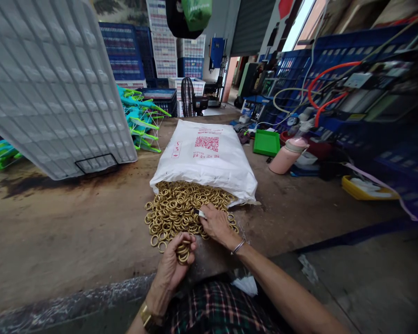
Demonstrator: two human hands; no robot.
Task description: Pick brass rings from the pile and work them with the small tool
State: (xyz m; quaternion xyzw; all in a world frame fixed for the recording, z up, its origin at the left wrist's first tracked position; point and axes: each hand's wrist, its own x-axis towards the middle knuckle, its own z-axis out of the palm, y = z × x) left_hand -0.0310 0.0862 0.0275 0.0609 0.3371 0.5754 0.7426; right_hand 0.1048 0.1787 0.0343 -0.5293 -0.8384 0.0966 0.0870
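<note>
Several gold-coloured metal rings (183, 254) lie stacked in my left hand (170, 264), with the fingers curled round them above the table's near edge. My right hand (216, 225) rests on the right side of a heap of the same rings (174, 204). Its fingers bend in among them, and a small white piece with a dark tip (201, 213) shows at the fingers. What the right fingertips pinch is hidden. Behind the heap lies a white woven sack (195, 160) with red print, its open mouth toward me and rings spilling out.
A grey ribbed plastic panel (59, 88) leans at the left on the brown table (73, 222), beside green and blue plastic pieces (142, 120). At the right stand a pink bottle (288, 157), a green tray (266, 143) and a yellow tray (369, 194). A black fan (188, 97) is behind.
</note>
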